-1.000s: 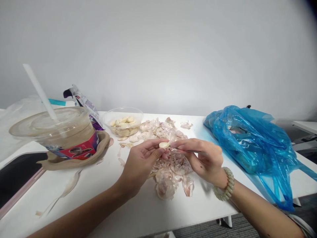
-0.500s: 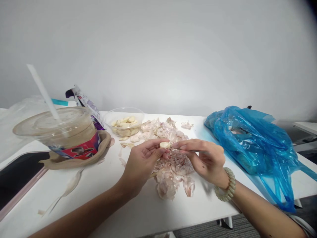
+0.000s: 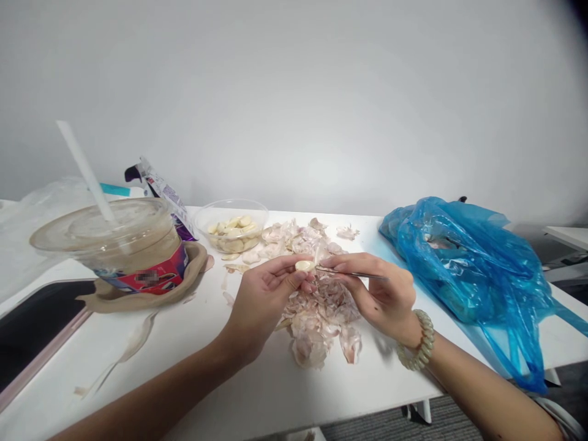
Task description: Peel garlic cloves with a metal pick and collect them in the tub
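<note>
Between the thumb and fingers of my left hand (image 3: pixel 266 294) is a pale peeled garlic clove (image 3: pixel 304 266). My right hand (image 3: pixel 379 294), with a beaded bracelet at the wrist, is closed around a thin metal tool (image 3: pixel 353 273). Its tip reaches the right end of the clove; whether it is a small knife or tweezers I cannot tell. A bit of skin shows by the right fingertips. Below and behind both hands spreads a heap of papery garlic skins (image 3: pixel 316 334). Farther back, a clear plastic bowl (image 3: pixel 257 214) holds several peeled cloves.
On the left, a drink cup (image 3: pixel 151 269) with a straw stands in a brown carrier (image 3: pixel 197 266), beside a dark tablet or phone (image 3: pixel 41 312). A purple and white packet (image 3: pixel 168 193) leans behind. A blue plastic bag (image 3: pixel 473 269) lies on the right of the white table (image 3: pixel 257 398).
The clove has turned slightly in my left fingers, and the metal tool in my right hand has changed its angle a little. The view has shifted slightly.
</note>
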A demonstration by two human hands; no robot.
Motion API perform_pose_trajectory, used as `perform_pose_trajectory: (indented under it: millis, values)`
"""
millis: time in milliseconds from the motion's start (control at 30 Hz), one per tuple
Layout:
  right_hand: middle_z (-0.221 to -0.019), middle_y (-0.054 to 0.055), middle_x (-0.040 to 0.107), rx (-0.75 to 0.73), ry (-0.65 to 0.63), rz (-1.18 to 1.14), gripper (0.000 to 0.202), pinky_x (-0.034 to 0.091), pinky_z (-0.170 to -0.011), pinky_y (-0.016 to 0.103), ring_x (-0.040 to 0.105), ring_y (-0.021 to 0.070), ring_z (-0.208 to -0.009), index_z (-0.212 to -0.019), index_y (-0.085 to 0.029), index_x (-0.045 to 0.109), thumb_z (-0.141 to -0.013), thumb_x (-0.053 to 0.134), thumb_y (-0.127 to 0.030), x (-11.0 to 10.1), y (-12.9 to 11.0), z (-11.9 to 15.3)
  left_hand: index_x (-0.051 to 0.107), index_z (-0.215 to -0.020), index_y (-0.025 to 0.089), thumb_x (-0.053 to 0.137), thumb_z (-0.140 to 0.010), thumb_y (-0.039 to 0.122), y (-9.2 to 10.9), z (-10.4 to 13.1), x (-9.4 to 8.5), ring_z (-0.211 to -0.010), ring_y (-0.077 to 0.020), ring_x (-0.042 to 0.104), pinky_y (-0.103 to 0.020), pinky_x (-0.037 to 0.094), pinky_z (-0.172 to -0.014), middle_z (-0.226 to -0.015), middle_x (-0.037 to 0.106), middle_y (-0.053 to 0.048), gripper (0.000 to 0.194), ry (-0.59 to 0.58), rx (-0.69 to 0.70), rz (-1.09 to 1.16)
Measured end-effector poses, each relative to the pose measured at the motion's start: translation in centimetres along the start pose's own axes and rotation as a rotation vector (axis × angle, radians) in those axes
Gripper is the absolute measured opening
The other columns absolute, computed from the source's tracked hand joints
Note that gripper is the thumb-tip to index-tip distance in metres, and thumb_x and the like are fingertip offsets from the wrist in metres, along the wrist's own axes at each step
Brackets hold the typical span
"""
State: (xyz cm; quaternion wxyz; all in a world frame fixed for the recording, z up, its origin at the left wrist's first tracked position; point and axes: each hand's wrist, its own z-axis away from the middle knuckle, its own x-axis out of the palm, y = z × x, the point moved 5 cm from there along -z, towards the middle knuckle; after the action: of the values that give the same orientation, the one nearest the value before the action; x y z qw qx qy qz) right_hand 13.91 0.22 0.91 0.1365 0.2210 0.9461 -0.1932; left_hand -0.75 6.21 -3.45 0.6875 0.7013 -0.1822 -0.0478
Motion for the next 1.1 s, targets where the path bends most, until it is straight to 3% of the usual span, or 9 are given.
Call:
perform_pose_trajectory:
  millis: [433, 633, 1100]
  values:
    - [-0.09, 0.007, 0.072, -0.046, -0.085, 0.025, 0.029, 0.059, -0.069, 0.03, 0.069, 0.0165, -0.084, -0.095, -0.017, 0.061, -0.077, 0.051, 0.004, 0.03, -0.35, -0.18, 0.069, -0.093, 0.017, 0.071, -0.07, 0.024, -0.59, 0.08, 0.03, -0.066, -0.0126, 0.065, -0.022, 0.053, -0.068, -0.067, 0.072, -0.002, 0.025, -0.013, -0.051, 0.043]
    - [-0.093, 0.006, 0.073, -0.047, -0.071, 0.018, 0.033, 0.06, -0.066, 0.03, 0.07, 0.0167, -0.082, -0.095, -0.019, 0.062, -0.076, 0.049, 0.005, -0.09, -0.41, -0.13, 0.069, -0.094, 0.015, 0.071, -0.069, 0.024, -0.58, 0.07, 0.02, -0.066, -0.0146, 0.066, -0.026, 0.053, -0.07, -0.066, 0.072, -0.002, 0.026, 0.001, -0.051, 0.041]
    - [-0.086, 0.006, 0.072, -0.009, -0.014, -0.019, 0.032, 0.06, -0.069, 0.032, 0.069, 0.0182, -0.082, -0.095, -0.017, 0.062, -0.074, 0.059, 0.005, -0.17, -0.3, 0.0, 0.069, -0.093, 0.017, 0.071, -0.07, 0.024, -0.21, 0.0, -0.06, -0.066, -0.0131, 0.066, -0.023, 0.053, -0.07, -0.065, 0.072, 0.0, 0.024, 0.01, -0.042, 0.027]
